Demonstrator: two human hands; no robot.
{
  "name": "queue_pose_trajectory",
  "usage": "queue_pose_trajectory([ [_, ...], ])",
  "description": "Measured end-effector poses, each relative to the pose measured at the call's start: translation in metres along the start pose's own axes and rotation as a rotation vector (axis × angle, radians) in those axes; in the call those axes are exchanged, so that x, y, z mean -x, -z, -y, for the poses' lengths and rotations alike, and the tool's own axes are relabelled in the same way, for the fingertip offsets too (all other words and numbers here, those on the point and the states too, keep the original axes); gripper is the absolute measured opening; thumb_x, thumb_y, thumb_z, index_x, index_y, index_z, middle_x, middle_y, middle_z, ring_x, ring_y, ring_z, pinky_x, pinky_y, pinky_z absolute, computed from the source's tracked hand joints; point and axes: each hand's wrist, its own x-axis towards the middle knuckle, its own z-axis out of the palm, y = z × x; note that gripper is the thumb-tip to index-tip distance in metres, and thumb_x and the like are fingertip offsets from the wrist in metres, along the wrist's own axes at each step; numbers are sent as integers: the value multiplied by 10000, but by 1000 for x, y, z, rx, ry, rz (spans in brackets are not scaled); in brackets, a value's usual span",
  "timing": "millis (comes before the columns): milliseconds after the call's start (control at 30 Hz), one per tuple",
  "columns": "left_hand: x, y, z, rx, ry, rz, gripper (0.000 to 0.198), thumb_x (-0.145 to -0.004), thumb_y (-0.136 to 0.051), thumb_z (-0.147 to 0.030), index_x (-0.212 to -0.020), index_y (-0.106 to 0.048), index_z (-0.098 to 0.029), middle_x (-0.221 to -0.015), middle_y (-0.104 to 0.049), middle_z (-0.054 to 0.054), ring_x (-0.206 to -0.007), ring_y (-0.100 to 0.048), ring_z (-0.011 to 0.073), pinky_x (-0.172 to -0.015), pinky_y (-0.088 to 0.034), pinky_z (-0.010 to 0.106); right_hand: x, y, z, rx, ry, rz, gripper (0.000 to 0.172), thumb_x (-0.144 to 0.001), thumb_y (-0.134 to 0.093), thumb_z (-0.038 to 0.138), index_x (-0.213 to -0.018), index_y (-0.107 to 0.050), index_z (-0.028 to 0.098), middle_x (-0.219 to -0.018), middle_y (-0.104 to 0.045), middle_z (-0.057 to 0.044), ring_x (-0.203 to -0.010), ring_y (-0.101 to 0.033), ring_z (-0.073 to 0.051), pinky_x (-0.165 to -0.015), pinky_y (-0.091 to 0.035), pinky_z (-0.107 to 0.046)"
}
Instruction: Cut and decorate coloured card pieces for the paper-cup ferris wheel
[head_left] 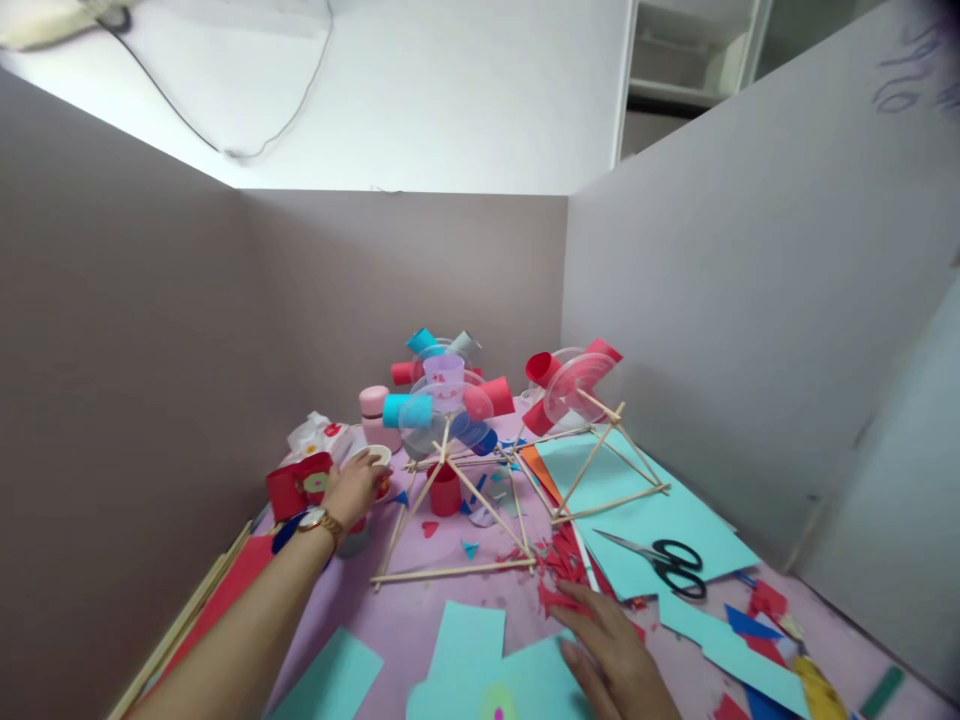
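Three wheel models on the lilac tabletop (pixel 330 590), apparently well along: clear discs fitted with paper tubes and mounted on stick stands. Probably left: loose card and offcuts, with no clear place among the models as yet.

Nearest, at the middle of the table, the front wheel (pixel 447 412), with a light-blue tube (pixel 405 411), a red tube (pixel 491 398), a dark-blue tube (pixel 475 436) and a grey one around a see-through disc; below, pale sticks joined into a slim, splayed stand (pixel 450 573). Behind, partly hidden, the rear wheel (pixel 424 342), in blue, grey and red; between the two, a translucent purple cup (pixel 444 370). To the right, partly over a large turquoise sheet (pixel 585 470), the right-hand wheel (pixel 602 362), with red tubes only, facing sideways on a similar stand.

Left hand (pixel 358 488) stretched forward, fingers bent at a white-rimmed round container (pixel 381 455); grasping or merely touching, cannot tell. Right hand (pixel 611 645) low at the near edge, loosely spread and clenched on nothing, fingertips by red paper shreds (pixel 562 560) and thumb beside a turquoise card (pixel 532 675). Farther right, on the large sheet, black-handled scissors (pixel 679 568), slightly apart at the handles
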Motion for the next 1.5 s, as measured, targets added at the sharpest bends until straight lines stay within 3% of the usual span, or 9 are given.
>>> queue_pose_trajectory([
  [167, 39, 19, -12, -8, 76, -195, 303, -865, -380, -222, -1047, -587, -97, -1250, -497, 221, -1226, -361, 406, -909, -341, 608, -6, 5, 11, -57, -87, -2, 274, -872, -490, 300, -1112, -601, 229, -1162, -629, -115, -1061, -588, -254, -854, -519, -389],
  [367, 145, 7, -68, 214, -51, -216, 412, -889, -322, -355, -1219, -456, -147, -1267, -545, 131, -1204, -462, 228, -995, -394, 406, -12, 21, 27, -131, -203, 146, 295, -895, -431, 256, -1135, -590, 191, -1218, -581, -133, -1128, -525, -255, -934, -450, -446],
  [567, 209, -5, -137, 276, -168, 265, 453, -912, -271, -308, -1342, -382, -215, -1415, -403, 78, -1303, -347, 212, -1055, -300, 486, -12, 25, 52, -205, -87, 328, 376, -910, -401, 292, -1260, -496, 191, -1305, -530, -117, -1203, -468, -247, -998, -384, -461],
  [667, 216, -6, -148, 229, -165, 464, 527, -883, -338, -301, -1395, -285, -187, -1469, -248, 90, -1351, -220, 239, -1074, -212, 530, -5, 14, 63, -223, 88, 506, 533, -901, -403, 394, -1386, -305, 196, -1410, -387, -124, -1285, -364, -293, -1007, -334, -547],
  [767, 220, -7, -146, 218, -180, 544, 640, -831, -454, -368, -1402, -257, -159, -1476, -168, 126, -1361, -146, 283, -1075, -154, 560, 1, 3, 65, -227, 239, 588, 716, -829, -468, 529, -1408, -236, 178, -1400, -351, -161, -1276, -353, -344, -982, -325, -598],
  [1000, 227, 2, -146, 328, -171, 472, 627, -828, -471, -418, -1383, -308, -176, -1467, -244, 116, -1352, -214, 257, -1087, -188, 507, -2, 32, 62, -170, 65, 776, 667, -863, -365, 550, -1401, -244, 175, -1437, -252, -154, -1306, -283, -347, -989, -248, -651],
  [1133, 224, 9, -124, 343, -53, 364, 514, -867, -392, -403, -1322, -422, -166, -1429, -379, 102, -1316, -322, 217, -1080, -270, 411, 1, 38, 57, -198, -64, 692, 560, -894, -343, 501, -1384, -307, 232, -1440, -321, -104, -1315, -304, -291, -1040, -211, -601],
  [1300, 218, 25, -78, 304, 202, 162, 491, -897, -238, -334, -1255, -453, -75, -1297, -512, 189, -1216, -439, 281, -1040, -284, 485, -2, 31, 39, -169, -279, 338, 480, -898, -386, 377, -1316, -426, 143, -1333, -491, -156, -1222, -442, -276, -999, -355, -471],
  [1500, 214, 18, -103, 427, 128, 232, 408, -790, -490, -359, -1141, -567, -165, -1105, -619, 107, -1050, -543, 264, -925, -401, 393, -6, 36, 26, -142, -364, 297, 405, -735, -599, 281, -1110, -584, 129, -1069, -609, -155, -1018, -529, -307, -874, -429, -440],
])
